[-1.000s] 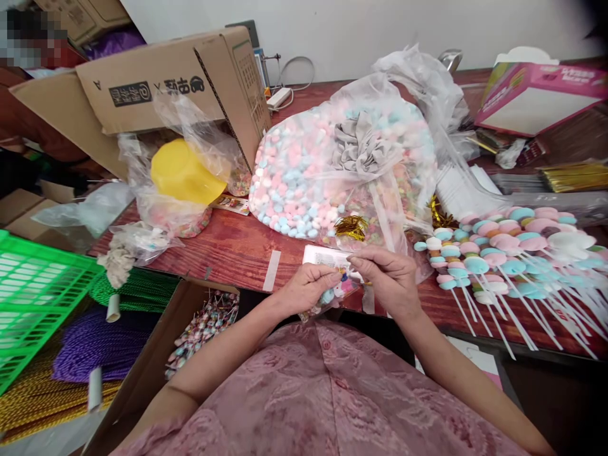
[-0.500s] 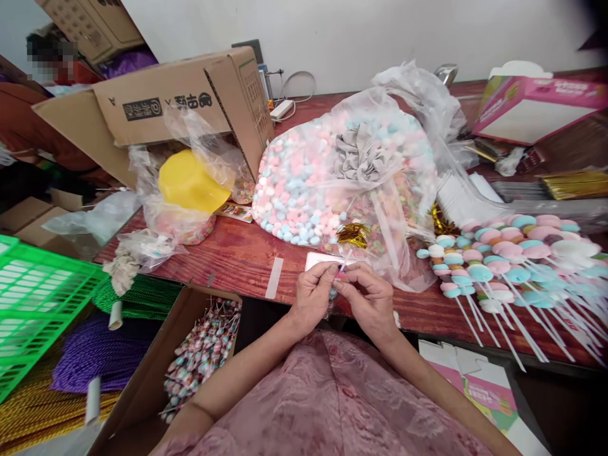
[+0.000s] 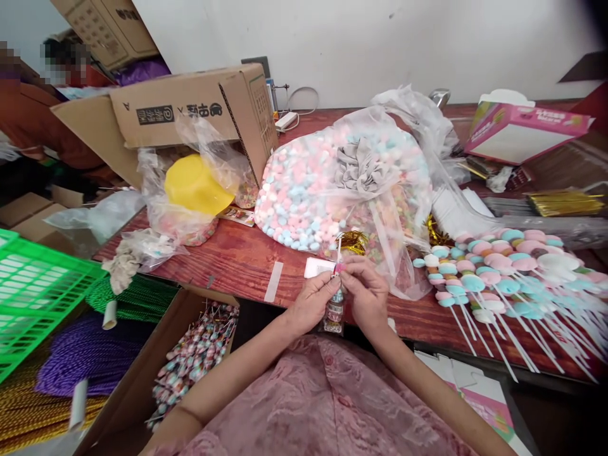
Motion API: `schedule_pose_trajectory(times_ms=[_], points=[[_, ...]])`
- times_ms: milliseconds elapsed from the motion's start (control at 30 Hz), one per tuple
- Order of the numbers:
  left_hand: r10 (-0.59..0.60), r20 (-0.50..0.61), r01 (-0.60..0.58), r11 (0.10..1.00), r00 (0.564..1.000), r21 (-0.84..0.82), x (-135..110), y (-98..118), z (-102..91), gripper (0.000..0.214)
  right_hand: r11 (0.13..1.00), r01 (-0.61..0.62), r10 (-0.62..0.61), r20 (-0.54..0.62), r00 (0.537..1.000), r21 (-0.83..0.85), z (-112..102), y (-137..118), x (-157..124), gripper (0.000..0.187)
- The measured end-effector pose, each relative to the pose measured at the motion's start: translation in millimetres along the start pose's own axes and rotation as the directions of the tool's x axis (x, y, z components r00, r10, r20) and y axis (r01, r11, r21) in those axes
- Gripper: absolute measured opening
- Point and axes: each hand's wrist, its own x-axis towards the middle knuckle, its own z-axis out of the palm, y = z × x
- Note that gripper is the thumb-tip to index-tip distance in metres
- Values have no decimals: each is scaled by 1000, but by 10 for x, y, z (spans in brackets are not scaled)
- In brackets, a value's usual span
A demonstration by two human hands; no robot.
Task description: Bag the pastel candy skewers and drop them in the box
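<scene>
My left hand (image 3: pixel 311 301) and my right hand (image 3: pixel 363 291) meet at the table's front edge, both pinched on the neck of a small wrapped candy skewer (image 3: pixel 335 310). The skewer hangs head down between them, its white stick pointing up. A little white card (image 3: pixel 316 266) lies on the red wooden table (image 3: pixel 237 256) just behind my fingers. A loose bundle of gold twist ties (image 3: pixel 352 240) rests beyond it, against a big clear bag of pink, blue and white candies (image 3: pixel 327 183).
Several unwrapped candy skewers (image 3: pixel 503 272) lie fanned at the right. An open carton with wrapped skewers (image 3: pixel 194 354) stands below left, beside a green crate (image 3: pixel 33 291) and purple cord (image 3: pixel 71 354). A cardboard box (image 3: pixel 190 120), a yellow bowl in plastic (image 3: pixel 197 183) and a pink box (image 3: pixel 522 130) stand behind.
My hands have drawn closer together and turned the wrapped skewer so it hangs head down with the stick up. The view has tilted upward.
</scene>
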Motion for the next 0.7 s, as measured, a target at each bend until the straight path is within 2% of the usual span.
schedule_pose_trajectory(times_ms=[33, 67, 100, 133, 167, 233, 267, 300, 333, 367, 400, 433, 467, 533, 567, 600, 633, 667, 700], points=[[-33, 7, 33, 999, 999, -16, -1, 14, -10, 39, 999, 8, -7, 23, 1000, -40, -54, 10, 27, 11], [-75, 20, 76, 996, 997, -38, -5, 32, -26, 41, 991, 72, -65, 62, 996, -111, -123, 10, 60, 18], [-125, 45, 127, 990, 991, -60, -10, 55, -48, 43, 961, 189, -166, 125, 978, -201, -202, 0, 98, 28], [-179, 88, 186, 980, 980, -70, -16, 84, -75, 45, 891, 354, -292, 237, 926, -283, -286, -17, 137, 35], [-236, 150, 248, 967, 960, -63, -22, 120, -106, 46, 789, 522, -400, 375, 837, -323, -369, -39, 175, 38], [-349, 296, 364, 931, 889, 7, -32, 202, -169, 46, 620, 717, -465, 588, 662, -318, -509, -83, 233, 37], [-398, 362, 405, 912, 843, 59, -36, 244, -197, 46, 578, 760, -459, 652, 604, -297, -561, -102, 248, 34], [-439, 414, 430, 895, 798, 121, -42, 283, -219, 45, 565, 778, -438, 698, 566, -276, -599, -117, 250, 32], [-468, 449, 428, 883, 761, 195, -49, 317, -235, 43, 571, 781, -410, 736, 539, -254, -623, -129, 238, 29], [-479, 464, 385, 877, 746, 287, -60, 343, -245, 42, 589, 773, -374, 769, 519, -235, -635, -137, 215, 25], [-467, 461, 295, 869, 754, 398, -77, 361, -250, 40, 616, 755, -330, 797, 505, -224, -637, -141, 183, 24], [-431, 451, 159, 837, 782, 523, -98, 370, -251, 37, 653, 724, -275, 820, 502, -224, -630, -141, 145, 25], [-373, 442, -3, 761, 816, 648, -125, 369, -248, 33, 698, 676, -209, 835, 508, -236, -617, -139, 105, 26], [-233, 452, -297, 491, 861, 819, -186, 346, -237, 23, 806, 526, -58, 848, 527, -272, -579, -132, 39, 28], [-184, 468, -387, 352, 864, 852, -214, 327, -232, 18, 857, 429, 25, 854, 520, -286, -558, -132, 20, 30], [-155, 483, -439, 250, 862, 863, -235, 307, -230, 16, 893, 334, 100, 857, 505, -301, -537, -140, 11, 31], [-129, 485, -457, 197, 865, 868, -246, 290, -233, 17, 908, 269, 152, 850, 504, -322, -516, -156, 13, 32], [-97, 470, -446, 196, 877, 873, -246, 279, -241, 19, 903, 251, 171, 829, 533, -348, -496, -181, 23, 30], [-57, 434, -409, 245, 899, 879, -233, 276, -256, 23, 880, 284, 153, 793, 590, -381, -478, -214, 38, 27]])
